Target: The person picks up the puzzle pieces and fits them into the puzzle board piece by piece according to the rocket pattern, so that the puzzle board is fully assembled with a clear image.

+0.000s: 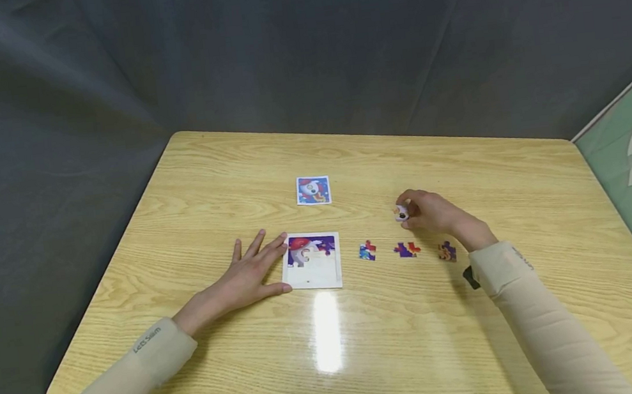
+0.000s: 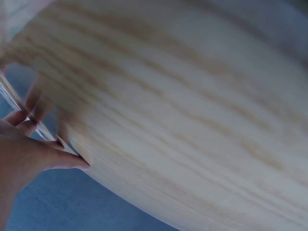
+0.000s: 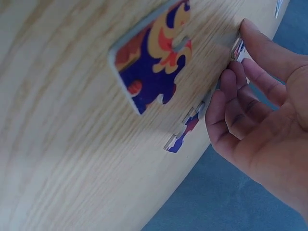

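My left hand lies palm down with its fingers spread. Its thumb tip and fingertips touch the left edge of a square white puzzle tray. Joined jigsaw pieces fill the tray's upper part, and its lower right shows bare white. Over to the right, my right hand pinches a jigsaw piece with white, black and orange print between thumb and fingers. In the right wrist view the fingers partly hide this piece.
Three loose jigsaw pieces lie in a row right of the tray: a blue-and-red piece, a purple-and-red piece and a purple-and-gold piece. A small square picture card lies behind the tray. Dark cloth hangs beyond the wooden table.
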A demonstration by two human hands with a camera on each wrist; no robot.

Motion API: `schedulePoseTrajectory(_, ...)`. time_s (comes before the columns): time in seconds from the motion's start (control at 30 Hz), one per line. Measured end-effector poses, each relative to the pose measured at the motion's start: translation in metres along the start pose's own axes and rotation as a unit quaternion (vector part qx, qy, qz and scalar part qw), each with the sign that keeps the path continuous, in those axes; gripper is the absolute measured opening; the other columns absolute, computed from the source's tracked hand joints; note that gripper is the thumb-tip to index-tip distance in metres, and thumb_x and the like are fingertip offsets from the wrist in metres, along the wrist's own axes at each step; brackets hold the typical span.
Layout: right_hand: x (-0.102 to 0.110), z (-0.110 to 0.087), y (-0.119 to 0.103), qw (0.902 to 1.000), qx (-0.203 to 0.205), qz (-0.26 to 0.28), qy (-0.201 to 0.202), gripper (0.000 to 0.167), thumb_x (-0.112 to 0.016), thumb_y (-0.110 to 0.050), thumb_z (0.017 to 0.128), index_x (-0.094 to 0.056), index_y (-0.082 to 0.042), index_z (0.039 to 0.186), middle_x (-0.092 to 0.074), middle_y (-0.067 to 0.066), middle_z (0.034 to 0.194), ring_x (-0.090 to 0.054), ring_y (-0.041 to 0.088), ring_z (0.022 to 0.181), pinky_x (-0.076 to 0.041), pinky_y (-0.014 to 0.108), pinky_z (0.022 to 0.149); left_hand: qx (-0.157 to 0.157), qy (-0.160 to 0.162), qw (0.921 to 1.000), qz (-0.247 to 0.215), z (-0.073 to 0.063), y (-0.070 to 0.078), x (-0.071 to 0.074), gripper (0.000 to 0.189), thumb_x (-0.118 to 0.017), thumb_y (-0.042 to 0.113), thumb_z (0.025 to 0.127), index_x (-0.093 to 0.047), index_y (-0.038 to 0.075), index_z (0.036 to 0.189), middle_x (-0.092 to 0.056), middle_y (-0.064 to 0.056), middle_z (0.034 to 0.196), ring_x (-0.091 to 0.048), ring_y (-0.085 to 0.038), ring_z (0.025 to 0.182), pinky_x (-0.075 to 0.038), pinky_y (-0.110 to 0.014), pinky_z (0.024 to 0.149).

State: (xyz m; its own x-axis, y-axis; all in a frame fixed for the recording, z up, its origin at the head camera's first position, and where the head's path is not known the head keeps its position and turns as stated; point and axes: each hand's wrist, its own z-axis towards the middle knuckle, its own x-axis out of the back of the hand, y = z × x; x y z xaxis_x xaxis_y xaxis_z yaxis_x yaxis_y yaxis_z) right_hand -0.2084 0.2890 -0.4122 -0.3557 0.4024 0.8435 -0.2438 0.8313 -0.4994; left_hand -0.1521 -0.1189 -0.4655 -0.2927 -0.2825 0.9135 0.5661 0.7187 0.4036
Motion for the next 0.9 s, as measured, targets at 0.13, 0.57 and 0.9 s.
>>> schedulePoseTrajectory(0.13,-0.0012,-0.0002,0.0012,1.0,0.0,-0.001,0.007,0.041,-0.069,-0.006,0.089,-0.051,0.005,0.124,-0.06,0.018,0.099,-0.056,0.027,0.087,-0.048,0.045,0.079,0.003,-0.003,1.0,0.004,0.0001,0.0001,0.0003,0.083,-0.058,0.059,0.088,-0.032,0.012,0.151,-0.013,0.0,0.161,0.001,-0.036,0.146,0.005,-0.07,0.107)
schedulePoseTrajectory(0.57,-0.0035,-0.0043,0.004,0.9991,-0.013,-0.025,0.032,0.042,-0.071,-0.014,0.089,-0.053,0.006,0.121,-0.055,0.021,0.104,-0.055,0.032,0.093,-0.048,0.048,0.081,0.004,-0.005,1.0,0.004,0.0001,-0.0003,-0.0006,0.083,-0.058,0.059,0.088,-0.031,0.013,0.151,-0.013,0.0,0.161,0.001,-0.036,0.146,0.005,-0.07,0.107)
schedulePoseTrajectory(0.9,-0.0048,-0.0065,0.0035,0.9973,-0.014,-0.04,0.06,0.044,-0.075,-0.019,0.085,-0.058,0.005,0.118,-0.058,0.016,0.102,-0.056,0.028,0.091,-0.049,0.045,0.078,0.005,-0.004,1.0,0.003,-0.0002,0.0008,-0.0008,0.083,-0.057,0.06,0.088,-0.031,0.013,0.151,-0.013,-0.001,0.161,0.001,-0.036,0.146,0.005,-0.07,0.107)
